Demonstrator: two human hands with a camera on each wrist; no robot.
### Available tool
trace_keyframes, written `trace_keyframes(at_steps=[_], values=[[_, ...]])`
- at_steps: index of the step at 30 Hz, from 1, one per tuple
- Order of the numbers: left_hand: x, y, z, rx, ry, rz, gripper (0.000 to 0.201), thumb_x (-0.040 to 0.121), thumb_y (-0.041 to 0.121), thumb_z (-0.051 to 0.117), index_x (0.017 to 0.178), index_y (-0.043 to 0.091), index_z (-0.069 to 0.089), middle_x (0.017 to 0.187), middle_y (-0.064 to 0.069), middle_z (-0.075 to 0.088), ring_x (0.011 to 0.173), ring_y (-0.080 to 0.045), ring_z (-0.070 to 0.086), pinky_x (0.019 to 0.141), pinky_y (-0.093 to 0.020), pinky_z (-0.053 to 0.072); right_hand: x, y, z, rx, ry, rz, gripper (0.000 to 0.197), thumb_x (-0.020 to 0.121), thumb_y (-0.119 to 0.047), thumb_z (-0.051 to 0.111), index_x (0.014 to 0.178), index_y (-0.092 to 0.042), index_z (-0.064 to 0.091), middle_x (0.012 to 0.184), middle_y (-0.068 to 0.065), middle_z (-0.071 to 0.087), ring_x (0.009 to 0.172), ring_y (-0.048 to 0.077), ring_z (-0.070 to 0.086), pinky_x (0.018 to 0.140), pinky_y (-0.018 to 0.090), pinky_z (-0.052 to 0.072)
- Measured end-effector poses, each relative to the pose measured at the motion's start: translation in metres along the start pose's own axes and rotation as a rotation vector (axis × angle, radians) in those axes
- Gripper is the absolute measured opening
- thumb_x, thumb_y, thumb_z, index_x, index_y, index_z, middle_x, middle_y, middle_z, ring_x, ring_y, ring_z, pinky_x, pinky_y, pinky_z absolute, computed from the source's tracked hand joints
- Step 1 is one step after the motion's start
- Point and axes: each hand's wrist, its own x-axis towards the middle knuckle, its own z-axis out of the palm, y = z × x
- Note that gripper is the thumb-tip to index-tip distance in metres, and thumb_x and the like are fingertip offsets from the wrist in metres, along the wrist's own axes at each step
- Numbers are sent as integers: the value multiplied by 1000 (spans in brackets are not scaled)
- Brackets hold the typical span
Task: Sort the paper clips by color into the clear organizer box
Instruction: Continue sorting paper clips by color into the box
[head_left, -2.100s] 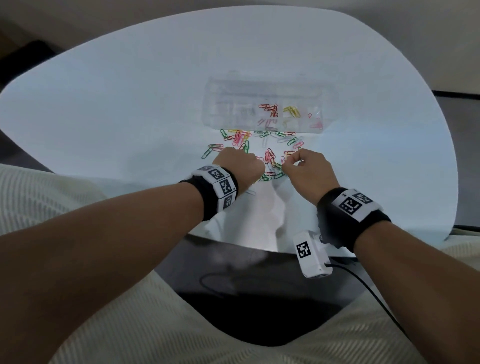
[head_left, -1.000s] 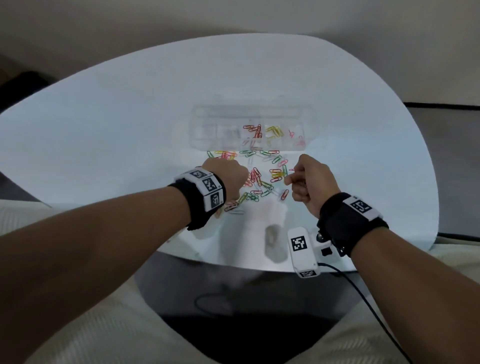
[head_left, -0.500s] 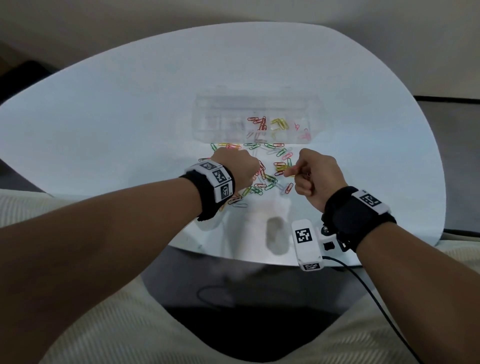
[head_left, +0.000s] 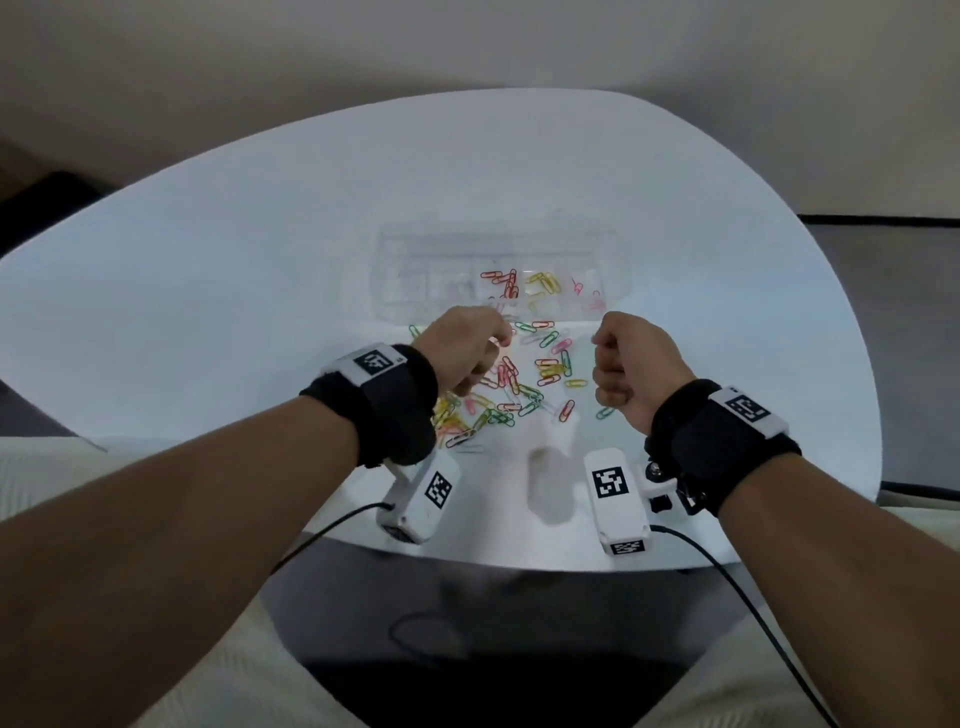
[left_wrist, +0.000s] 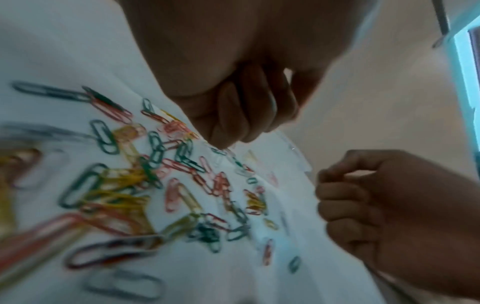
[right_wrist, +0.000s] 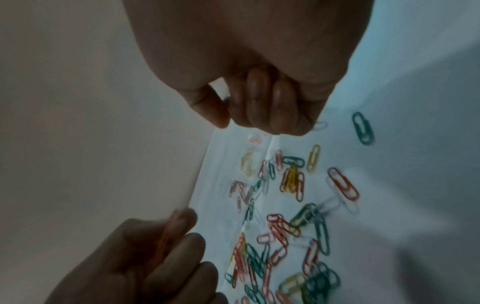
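**Hands over loose paper clips, organizer box beyond**

Forearms, mine, reach in from the near edge of a white table (head_left: 208, 270), each wrist wrapped in a black band carrying a small white camera. My left hand (head_left: 462, 347) is raised over the left side of a scattered pile of paper clips (head_left: 524, 387), fingers curled into a loose fist; the right wrist view shows a reddish clip (right_wrist: 166, 242) lying along those fingers, though it is blurred. My right hand (head_left: 631, 364) is raised just right of the pile, fingers curled tight with the thumb against the forefinger; I cannot tell whether it holds a clip. The pile mixes red, green, yellow, pink and pale clips, flat on the table between my hands. Just beyond it sits the clear organizer box (head_left: 498, 270), with red clips (head_left: 504, 280), yellow clips (head_left: 543, 283) and a few pink clips (head_left: 589, 293) in neighbouring compartments.
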Motion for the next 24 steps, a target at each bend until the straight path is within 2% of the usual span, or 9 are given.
trace_keyframes(at_steps=[3,6,8,12,15,18,20,22,24], values=[[-2,16,4,-390,-102,-55,20,77,12,29,59,19,30,50,3,18,46,-12,7,48,-24,6,7,-17,-4,-181,14,5,23,91,-24,52,71,-16,43,55,-1,33,47,15,25,47,26,22],[3,28,9,-583,-160,-33,21,79,18,28,58,19,30,51,3,15,49,-14,4,52,-28,4,12,-33,-12,-330,49,-56,25,92,-32,55,77,-12,52,66,4,47,54,16,39,51,26,32],[8,35,12,-649,-168,-37,24,81,23,31,58,18,32,51,3,18,49,-14,5,50,-26,5,16,-43,-18,-309,55,-86,27,93,-33,55,81,-8,58,69,5,53,57,18,46,54,26,39],[21,49,21,-567,-84,-91,22,83,15,39,62,15,41,51,2,28,45,-11,12,45,-20,8,23,-63,-27,-124,53,-115,28,95,-29,54,87,-3,60,74,9,56,60,20,53,59,27,48],[32,60,27,-362,31,-128,19,85,4,39,70,6,50,55,-3,36,45,-11,22,42,-18,15,30,-77,-27,-24,67,-152,26,95,-26,54,93,-1,60,79,11,56,65,20,54,63,27,52],[43,72,30,-269,80,-153,21,85,-1,37,79,-2,58,60,-7,45,48,-13,31,44,-20,25,38,-84,-22,20,80,-152,25,96,-26,54,97,-2,58,83,11,55,70,20,54,68,27,52],[49,82,33,-261,92,-164,22,85,2,40,88,-5,61,66,-10,53,51,-14,40,50,-22,33,41,-86,-18,-5,53,-130,29,96,-31,54,102,-3,57,90,11,54,78,21,54,76,28,50],[55,91,40,-306,116,-164,20,85,5,43,95,-3,59,75,-13,56,55,-16,47,51,-20,40,42,-89,-16,-38,6,-97,43,96,-40,53,113,0,57,101,16,56,88,27,58,89,31,50],[61,97,47,-370,146,-158,16,87,8,45,97,0,56,85,-14,55,59,-18,51,53,-20,47,40,-93,-15,-77,-25,-71,58,96,-47,51,128,2,50,130,27,55,112,41,58,107,40,43]])
